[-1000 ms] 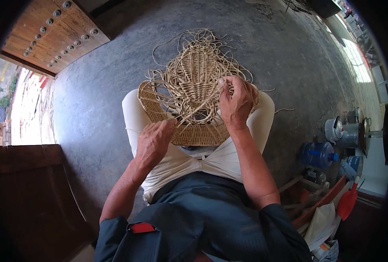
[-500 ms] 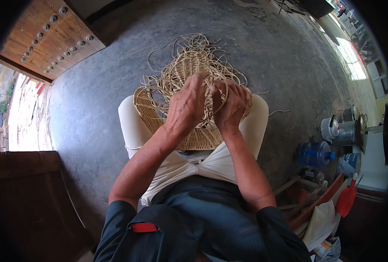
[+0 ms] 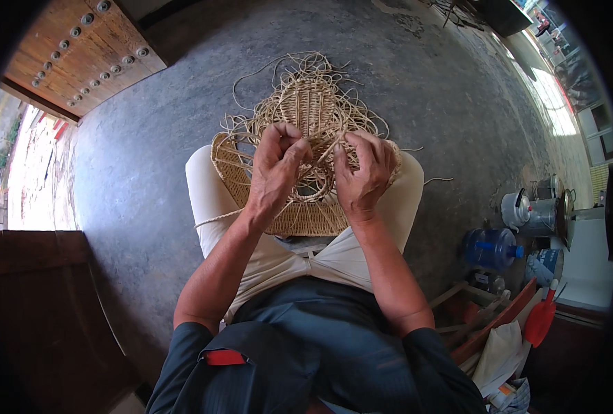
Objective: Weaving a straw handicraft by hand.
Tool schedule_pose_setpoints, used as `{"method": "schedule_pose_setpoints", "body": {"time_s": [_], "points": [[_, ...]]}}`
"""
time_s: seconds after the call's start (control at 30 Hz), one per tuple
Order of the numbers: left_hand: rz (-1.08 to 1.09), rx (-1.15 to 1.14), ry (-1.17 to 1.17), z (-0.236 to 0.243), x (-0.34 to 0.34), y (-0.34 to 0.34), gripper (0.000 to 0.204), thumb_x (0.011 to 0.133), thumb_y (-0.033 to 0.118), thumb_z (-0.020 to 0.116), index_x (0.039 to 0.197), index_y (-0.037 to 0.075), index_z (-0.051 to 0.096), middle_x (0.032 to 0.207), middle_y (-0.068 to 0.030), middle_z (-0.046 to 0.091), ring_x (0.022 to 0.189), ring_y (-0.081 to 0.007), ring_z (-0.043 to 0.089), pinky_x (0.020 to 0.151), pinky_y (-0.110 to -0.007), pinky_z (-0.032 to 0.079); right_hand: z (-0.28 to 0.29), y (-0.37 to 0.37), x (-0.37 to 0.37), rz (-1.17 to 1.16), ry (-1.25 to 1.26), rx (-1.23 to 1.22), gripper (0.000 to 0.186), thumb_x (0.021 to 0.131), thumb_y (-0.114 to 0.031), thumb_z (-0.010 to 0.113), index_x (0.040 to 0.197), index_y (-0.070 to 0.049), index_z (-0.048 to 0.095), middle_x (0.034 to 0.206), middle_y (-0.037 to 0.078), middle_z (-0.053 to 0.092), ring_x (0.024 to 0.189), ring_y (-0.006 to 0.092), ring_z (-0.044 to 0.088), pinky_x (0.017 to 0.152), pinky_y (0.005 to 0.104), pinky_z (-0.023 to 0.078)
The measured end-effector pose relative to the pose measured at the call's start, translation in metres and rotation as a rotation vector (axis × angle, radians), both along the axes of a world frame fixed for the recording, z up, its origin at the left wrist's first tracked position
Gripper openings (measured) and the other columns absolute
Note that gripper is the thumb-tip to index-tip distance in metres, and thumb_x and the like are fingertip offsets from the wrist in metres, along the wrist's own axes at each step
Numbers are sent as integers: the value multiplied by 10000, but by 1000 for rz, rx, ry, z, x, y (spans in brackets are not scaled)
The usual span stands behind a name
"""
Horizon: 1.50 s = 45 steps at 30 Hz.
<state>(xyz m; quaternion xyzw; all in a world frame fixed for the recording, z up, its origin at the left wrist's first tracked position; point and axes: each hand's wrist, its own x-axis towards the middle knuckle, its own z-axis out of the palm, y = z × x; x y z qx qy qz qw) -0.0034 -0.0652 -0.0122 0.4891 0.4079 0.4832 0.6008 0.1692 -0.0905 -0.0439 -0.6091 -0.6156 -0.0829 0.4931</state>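
A woven straw piece (image 3: 308, 107) of tan cord, with many loose strand ends around it, lies between my knees. Its wider woven part (image 3: 306, 221) comes close to my lap. Over its middle, my left hand (image 3: 277, 162) has thumb and forefinger pinched together on a cord strand. Close by on the right, my right hand (image 3: 363, 169) pinches a cord (image 3: 331, 156) between thumb and fingers. Below both hands, a ring-like loop of cord (image 3: 313, 196) shows in the weave. Another cord (image 3: 218, 219) stretches out under my left wrist across my thigh.
A studded wooden door (image 3: 79, 55) stands at the far left, with a dark wooden panel (image 3: 37, 297) nearer. To the right are a blue water jug (image 3: 491, 248), a kettle (image 3: 515, 209), a metal pot (image 3: 544, 215) and a red scoop-shaped thing (image 3: 540, 322). Grey floor (image 3: 155, 152) surrounds me.
My hands have moved apart, the left one going left and slightly down. More of the weave and the cord loop shows between them. The cord over my left thigh now stretches out straighter.
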Motion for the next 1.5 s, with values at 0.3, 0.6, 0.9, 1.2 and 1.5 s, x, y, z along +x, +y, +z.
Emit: {"method": "schedule_pose_setpoints", "body": {"time_s": [0.3,0.6,0.9,1.2,1.5], "points": [[86,89,4,23,-47,29,128,1111,153,628,1209,80,589,995,-40,721,866,-100,643,750,-258,519,-4,-6,-13,120,-206,-60,470,876,-98,770,1334,-197,793,1297,-25,711,1151,228,655,1008,417,454],[-49,308,102,50,2,75,161,1113,114,624,1212,-9,593,1045,-133,780,977,-169,741,870,-322,626,6,-7,-20,179,-258,-224,690,893,-169,739,1565,-146,588,1387,109,643,1189,335,649,997,486,471],[204,346,450,36,-7,39,303,1102,144,657,1340,-26,578,1069,-145,768,925,-163,766,775,-322,648,1,-2,-21,230,-162,-173,605,886,-127,724,1482,-93,627,1359,143,618,1140,346,641,956,500,467],[213,396,712,10,15,32,768,1006,112,699,1670,79,315,1111,-203,761,998,-403,753,928,-507,580,-4,1,-22,256,-86,-136,517,917,-175,750,1422,-120,655,1348,119,626,1186,336,631,991,489,459],[116,288,692,26,13,30,740,985,87,676,1645,47,343,1130,-207,742,941,-379,751,866,-486,598,-6,1,-20,270,-95,-113,501,934,-212,752,1420,-129,662,1343,107,644,1200,335,635,1036,478,455]]}}
